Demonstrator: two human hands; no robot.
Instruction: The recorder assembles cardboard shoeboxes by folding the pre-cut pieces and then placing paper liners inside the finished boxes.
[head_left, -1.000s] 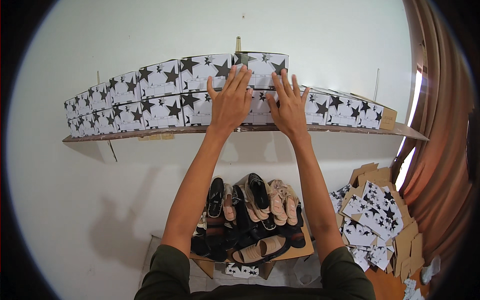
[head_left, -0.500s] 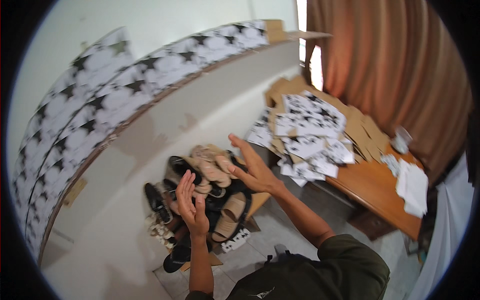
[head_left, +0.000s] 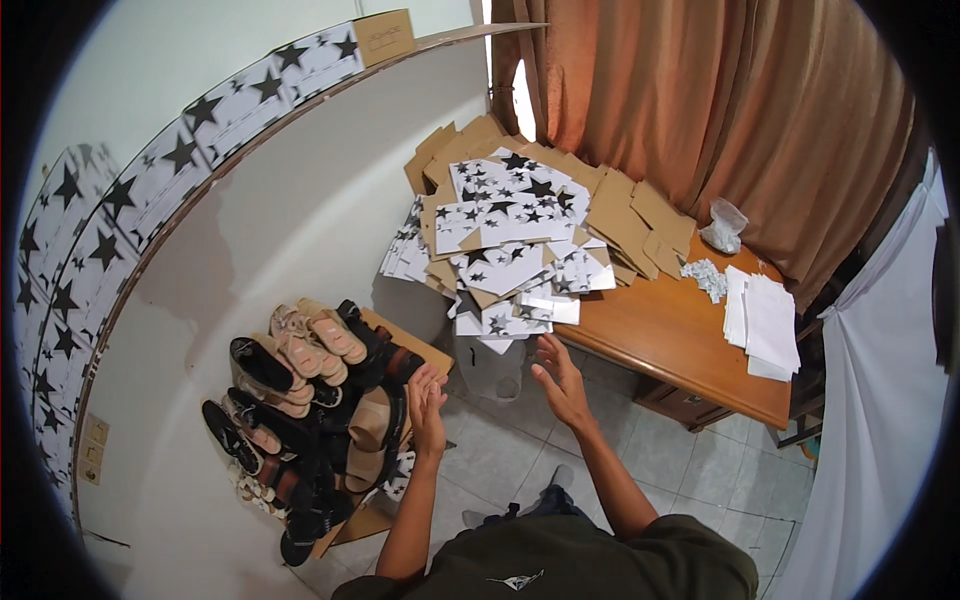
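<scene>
White star-patterned cardboard (head_left: 507,232) near right fingers (head_left: 557,357)

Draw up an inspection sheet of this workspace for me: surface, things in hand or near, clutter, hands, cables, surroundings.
Surface: wooden desk, partly covered.
Things: flat star-print cardboard piled on the desk; shoes and sandals heaped on a brown stand; star-print boxes lined up on the wall shelf.
Clutter: white sheets, crumpled clear plastic bag, small whitish heap.
Hands: left hand and right hand open, holding nothing.
Cables: nothing seen.
Surroundings: brown curtain, white cloth, tiled floor.
</scene>
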